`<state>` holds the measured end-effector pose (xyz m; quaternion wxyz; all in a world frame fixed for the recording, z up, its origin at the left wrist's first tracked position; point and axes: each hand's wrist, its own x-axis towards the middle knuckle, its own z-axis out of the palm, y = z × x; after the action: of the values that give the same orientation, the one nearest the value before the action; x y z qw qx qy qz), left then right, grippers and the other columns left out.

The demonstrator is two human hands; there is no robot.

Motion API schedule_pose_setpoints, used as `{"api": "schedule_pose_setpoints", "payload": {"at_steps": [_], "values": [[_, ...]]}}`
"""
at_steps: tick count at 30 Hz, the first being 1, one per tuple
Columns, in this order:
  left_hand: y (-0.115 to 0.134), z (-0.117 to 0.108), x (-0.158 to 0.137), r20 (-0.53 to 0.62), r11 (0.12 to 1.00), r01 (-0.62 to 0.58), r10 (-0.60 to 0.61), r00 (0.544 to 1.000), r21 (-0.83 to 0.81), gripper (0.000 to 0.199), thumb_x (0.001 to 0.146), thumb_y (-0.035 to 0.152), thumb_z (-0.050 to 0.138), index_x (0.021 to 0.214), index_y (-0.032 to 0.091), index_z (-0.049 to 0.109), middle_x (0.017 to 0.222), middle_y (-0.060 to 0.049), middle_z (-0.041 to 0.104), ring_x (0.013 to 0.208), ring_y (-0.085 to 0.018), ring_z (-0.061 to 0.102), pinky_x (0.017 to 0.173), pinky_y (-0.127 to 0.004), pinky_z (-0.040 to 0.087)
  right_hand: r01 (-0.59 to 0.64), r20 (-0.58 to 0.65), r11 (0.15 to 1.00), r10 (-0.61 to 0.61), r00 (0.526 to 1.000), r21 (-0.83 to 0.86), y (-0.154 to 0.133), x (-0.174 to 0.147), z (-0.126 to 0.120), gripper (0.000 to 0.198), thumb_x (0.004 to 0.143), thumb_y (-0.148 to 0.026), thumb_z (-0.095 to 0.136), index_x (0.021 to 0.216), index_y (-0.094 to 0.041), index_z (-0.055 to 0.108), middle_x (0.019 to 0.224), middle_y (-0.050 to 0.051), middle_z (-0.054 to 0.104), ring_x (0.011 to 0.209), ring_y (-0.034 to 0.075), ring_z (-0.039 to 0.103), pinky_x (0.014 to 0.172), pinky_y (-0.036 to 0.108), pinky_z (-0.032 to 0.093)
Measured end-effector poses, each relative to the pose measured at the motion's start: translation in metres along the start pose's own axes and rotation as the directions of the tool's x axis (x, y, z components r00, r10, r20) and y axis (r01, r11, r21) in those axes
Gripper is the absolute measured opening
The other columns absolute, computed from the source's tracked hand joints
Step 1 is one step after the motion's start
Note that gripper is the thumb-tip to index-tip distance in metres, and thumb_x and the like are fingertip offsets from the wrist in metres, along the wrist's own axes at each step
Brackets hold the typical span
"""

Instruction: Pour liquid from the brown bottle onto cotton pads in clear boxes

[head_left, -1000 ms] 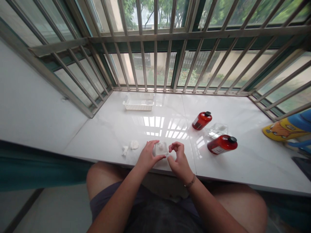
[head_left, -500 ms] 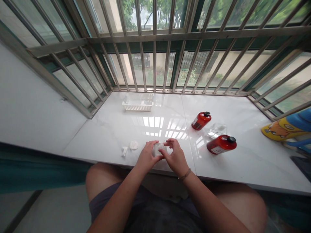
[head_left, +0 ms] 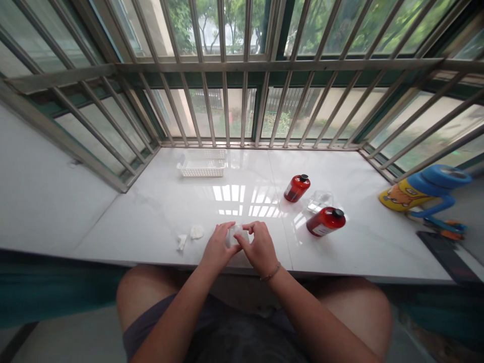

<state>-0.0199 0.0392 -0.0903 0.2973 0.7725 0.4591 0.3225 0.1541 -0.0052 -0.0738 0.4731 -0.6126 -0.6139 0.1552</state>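
Observation:
A small translucent whitish container [head_left: 230, 236] sits between my hands close to the counter's front edge. My left hand [head_left: 217, 246] is wrapped round its left side, thumb in front and fingers behind. My right hand [head_left: 260, 246] is at its right and top, with thumb and index finger drawn together over the opening in a pinch. Something white shows under those fingertips, too small to make out. Left of my hands lie two white, soft-looking crumpled pieces, a rounder one [head_left: 196, 232] and a narrower one [head_left: 182, 242].
Two red bottles with black caps, one farther [head_left: 297, 189] and one nearer [head_left: 324, 222], stand right of my hands, a clear plastic box [head_left: 320, 200] between them. A white basket [head_left: 202, 170] is at the back. Far right are a yellow-blue flask [head_left: 410, 191] and a dark phone [head_left: 448, 257].
The view has swung right, so everything sits farther left and more shows at the right. My right index finger has curled in closer to the thumb over the container.

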Motion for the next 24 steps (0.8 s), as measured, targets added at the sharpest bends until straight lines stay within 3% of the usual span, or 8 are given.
{"api": "schedule_pose_setpoints", "payload": {"at_steps": [5, 9, 12, 14, 20, 22, 24], "values": [[-0.002, 0.002, 0.000, -0.002, 1.000, -0.002, 0.003, 1.000, 0.003, 0.058, 0.084, 0.025, 0.080, 0.139, 0.025, 0.062, 0.144, -0.011, 0.071, 0.138, -0.032, 0.066, 0.133, -0.062, 0.034, 0.033, -0.018, 0.999, -0.034, 0.999, -0.043, -0.001, -0.004, 0.005, 0.015, 0.097, -0.034, 0.074, 0.106, -0.026, 0.065, 0.091, 0.005, 0.069, 0.094, 0.030, 0.066, 0.088, 0.050, 0.059], [0.000, 0.001, -0.001, -0.013, 1.000, 0.000, 0.000, 1.000, 0.008, 0.059, 0.084, 0.031, 0.086, 0.138, 0.026, 0.062, 0.141, -0.011, 0.072, 0.136, -0.033, 0.067, 0.128, -0.062, 0.040, 0.115, 0.040, 0.993, -0.113, 0.993, -0.041, -0.003, -0.002, -0.013, 0.024, 0.097, -0.034, 0.076, 0.118, -0.028, 0.066, 0.109, 0.008, 0.076, 0.107, 0.031, 0.069, 0.095, 0.050, 0.060], [0.002, -0.002, -0.001, -0.008, 1.000, 0.009, -0.009, 1.000, 0.007, 0.066, 0.081, 0.038, 0.092, 0.139, 0.027, 0.062, 0.138, -0.010, 0.072, 0.135, -0.034, 0.067, 0.123, -0.058, 0.048, 0.173, 0.044, 0.982, -0.170, 0.984, -0.077, 0.000, 0.002, -0.049, 0.019, 0.100, -0.032, 0.072, 0.119, -0.028, 0.067, 0.123, 0.010, 0.075, 0.118, 0.032, 0.067, 0.106, 0.054, 0.055], [0.002, -0.003, -0.002, 0.000, 1.000, 0.018, -0.018, 1.000, 0.007, 0.069, 0.080, 0.037, 0.094, 0.140, 0.027, 0.061, 0.138, -0.010, 0.071, 0.136, -0.033, 0.066, 0.122, -0.056, 0.049, 0.187, -0.051, 0.956, -0.203, 0.978, -0.225, 0.009, 0.007, -0.082, 0.012, 0.102, -0.029, 0.067, 0.114, -0.028, 0.069, 0.123, 0.011, 0.075, 0.118, 0.034, 0.067, 0.107, 0.056, 0.052], [-0.001, -0.001, -0.003, 0.005, 1.000, 0.026, -0.026, 1.000, -0.007, 0.068, 0.082, 0.035, 0.092, 0.141, 0.028, 0.059, 0.142, -0.009, 0.070, 0.137, -0.032, 0.065, 0.126, -0.058, 0.045, -0.022, -0.308, 0.791, -0.212, 0.927, -0.611, 0.060, 0.024, -0.183, 0.022, 0.102, -0.033, 0.062, 0.118, -0.021, 0.068, 0.125, 0.017, 0.073, 0.124, 0.037, 0.064, 0.114, 0.058, 0.042], [-0.002, -0.001, -0.003, 0.000, 0.999, 0.029, -0.029, 1.000, -0.014, 0.067, 0.083, 0.035, 0.091, 0.141, 0.028, 0.059, 0.142, -0.009, 0.070, 0.137, -0.032, 0.065, 0.126, -0.058, 0.045, -0.077, -0.308, 0.733, -0.186, 0.933, -0.676, 0.077, 0.028, -0.204, 0.032, 0.101, -0.040, 0.063, 0.123, -0.017, 0.066, 0.127, 0.020, 0.071, 0.124, 0.039, 0.063, 0.111, 0.057, 0.043], [-0.001, -0.001, -0.002, -0.004, 0.999, 0.037, -0.037, 0.999, -0.025, 0.067, 0.082, 0.035, 0.092, 0.140, 0.028, 0.060, 0.143, -0.009, 0.070, 0.138, -0.032, 0.065, 0.125, -0.056, 0.047, -0.085, -0.275, 0.727, -0.146, 0.950, -0.681, 0.090, 0.030, -0.216, 0.035, 0.099, -0.044, 0.063, 0.122, -0.017, 0.066, 0.120, 0.018, 0.073, 0.117, 0.037, 0.065, 0.106, 0.053, 0.047]]}}
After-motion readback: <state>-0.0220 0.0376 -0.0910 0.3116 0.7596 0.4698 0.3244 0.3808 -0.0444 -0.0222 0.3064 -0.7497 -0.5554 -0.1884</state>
